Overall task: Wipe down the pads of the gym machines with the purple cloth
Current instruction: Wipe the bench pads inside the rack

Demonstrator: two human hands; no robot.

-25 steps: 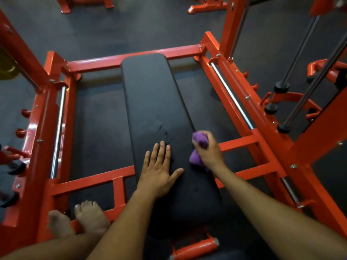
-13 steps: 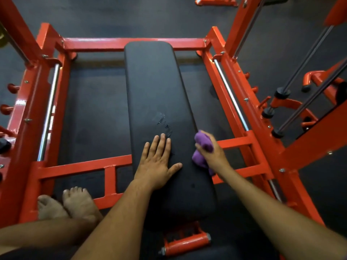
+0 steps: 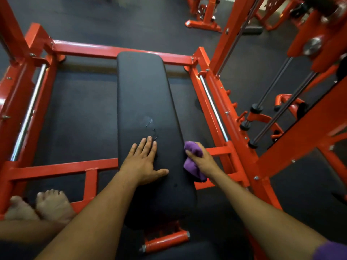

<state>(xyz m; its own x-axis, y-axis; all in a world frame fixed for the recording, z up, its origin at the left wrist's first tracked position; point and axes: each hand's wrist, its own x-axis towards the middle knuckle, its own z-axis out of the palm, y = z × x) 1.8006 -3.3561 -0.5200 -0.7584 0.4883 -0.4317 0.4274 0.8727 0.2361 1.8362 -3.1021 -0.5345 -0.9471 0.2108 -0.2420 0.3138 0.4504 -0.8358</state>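
Observation:
A long black bench pad [image 3: 144,94] runs away from me inside an orange machine frame. My left hand [image 3: 142,164] lies flat on the pad's near half, fingers straight, thumb spread to the right. My right hand [image 3: 201,159] grips the bunched purple cloth [image 3: 192,166] against the pad's right edge. A small wet patch [image 3: 149,123] glistens on the pad just beyond my left fingertips.
The orange steel frame [image 3: 62,167] boxes the bench, with chrome rails on the left [image 3: 28,115] and right [image 3: 214,107]. Guide rods [image 3: 272,87] and orange uprights stand at right. Two bare feet [image 3: 37,205] rest on the frame at lower left. Dark rubber floor surrounds everything.
The camera has tilted, so the far end of the bench and more machines show. Both hands keep their places on the pad; the cloth stays at the right edge.

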